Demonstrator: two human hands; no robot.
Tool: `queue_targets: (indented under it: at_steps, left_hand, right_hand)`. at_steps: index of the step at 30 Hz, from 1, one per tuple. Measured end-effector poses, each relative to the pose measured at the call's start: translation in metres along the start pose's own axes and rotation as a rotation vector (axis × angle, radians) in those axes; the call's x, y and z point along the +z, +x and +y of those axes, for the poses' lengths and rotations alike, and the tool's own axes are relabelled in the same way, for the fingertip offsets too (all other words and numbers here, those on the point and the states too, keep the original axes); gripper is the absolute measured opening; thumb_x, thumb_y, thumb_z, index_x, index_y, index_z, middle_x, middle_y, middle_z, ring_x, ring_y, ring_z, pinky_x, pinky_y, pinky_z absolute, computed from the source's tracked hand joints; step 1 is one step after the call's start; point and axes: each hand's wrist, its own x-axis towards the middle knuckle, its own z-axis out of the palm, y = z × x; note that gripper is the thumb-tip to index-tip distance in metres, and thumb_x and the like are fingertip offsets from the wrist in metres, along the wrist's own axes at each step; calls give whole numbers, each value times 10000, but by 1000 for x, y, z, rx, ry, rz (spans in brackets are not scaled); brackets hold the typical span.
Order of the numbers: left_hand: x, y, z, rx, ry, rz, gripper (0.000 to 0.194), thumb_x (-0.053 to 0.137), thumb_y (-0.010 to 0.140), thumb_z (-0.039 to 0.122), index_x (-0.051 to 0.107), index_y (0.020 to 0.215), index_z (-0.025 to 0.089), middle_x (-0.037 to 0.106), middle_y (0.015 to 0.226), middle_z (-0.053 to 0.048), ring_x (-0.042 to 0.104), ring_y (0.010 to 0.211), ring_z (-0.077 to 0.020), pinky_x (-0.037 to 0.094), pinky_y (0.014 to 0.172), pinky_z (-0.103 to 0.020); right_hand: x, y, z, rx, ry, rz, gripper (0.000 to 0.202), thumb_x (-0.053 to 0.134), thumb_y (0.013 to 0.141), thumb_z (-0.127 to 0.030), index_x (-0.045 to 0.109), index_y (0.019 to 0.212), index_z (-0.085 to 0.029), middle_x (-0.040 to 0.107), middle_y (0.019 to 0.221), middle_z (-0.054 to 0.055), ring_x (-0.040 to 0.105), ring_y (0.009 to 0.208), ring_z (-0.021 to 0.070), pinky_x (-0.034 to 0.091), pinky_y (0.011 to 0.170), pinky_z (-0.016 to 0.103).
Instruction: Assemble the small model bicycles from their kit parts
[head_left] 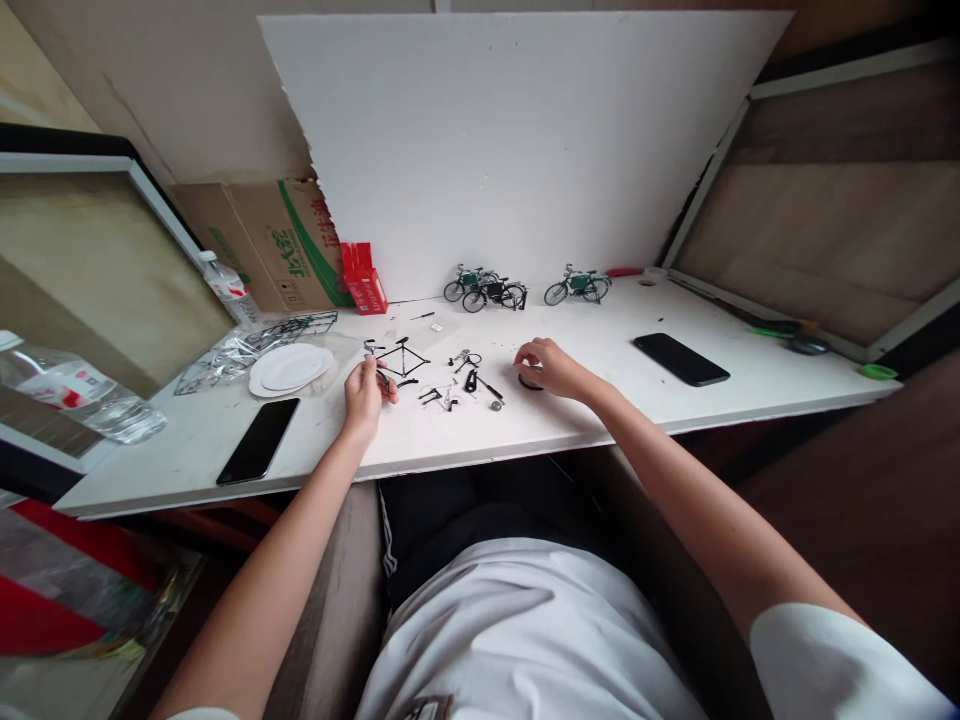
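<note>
My left hand [364, 396] is at the left of the small parts, its fingers pinched around a thin dark bicycle part that they mostly hide. Just behind it lie a black model bicycle frame [405, 356] and small handlebars [373, 345]. My right hand [553, 368] has its fingers curled down onto a small black wheel [531, 381], partly covered by the hand. Between both hands several tiny parts are spread, among them a black chain guard [471, 381], a thin screwdriver-like rod [490, 388] and a small silvery round piece [496, 406].
Assembled model bicycles [577, 286] stand along the white backboard [517, 140]. Phones lie at left [258, 441] and right [681, 359]. White plates [291, 369], plastic wrapping [232, 350], a red box [365, 279] and a water bottle [82, 390] occupy the left side.
</note>
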Motion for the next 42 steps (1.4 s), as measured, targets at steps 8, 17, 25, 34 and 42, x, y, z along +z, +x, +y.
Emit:
queue_targets:
  at_steps: [8,17,25,34,42]
  left_hand:
    - [-1,3,0,-43,-51,28,368,482,997,543,607,992,197,702,624,-19,650,461,-166,491,477,-237]
    - [0,2,-2,-49,-69,-13,404,544,1009,535,634,1144,165,806,825,-89,806,675,-215,562,611,-251]
    - [7,-5,7,-120,-203,-177,384,671,985,514,622,1171,181,833,1090,-150,848,938,-264,627,807,-327]
    - [15,-14,15,-117,-281,-335,404,783,950,471,632,1193,185,804,1250,-183,814,1115,-292,617,911,-369]
    - [26,-26,22,-141,-305,-383,416,833,933,484,634,1151,191,769,1331,-190,788,1212,-333,619,924,-360]
  right_hand:
    - [24,5,-5,-47,6,85,250,673,990,-354,857,1055,-198,749,1009,149,585,1097,343,474,961,423]
    - [-5,3,11,-37,70,76,376,605,1028,-472,851,1100,-196,792,1075,146,698,1007,298,531,981,425]
    - [-34,-7,30,224,72,-286,691,899,784,-493,732,1401,-231,753,1338,155,733,1164,337,588,982,409]
    - [-25,1,47,169,72,-213,833,921,703,-474,690,1479,-277,751,1353,131,737,1103,333,607,921,406]
    - [-33,2,29,53,92,-117,373,668,957,-384,776,1298,-277,813,1207,88,760,984,279,584,884,373]
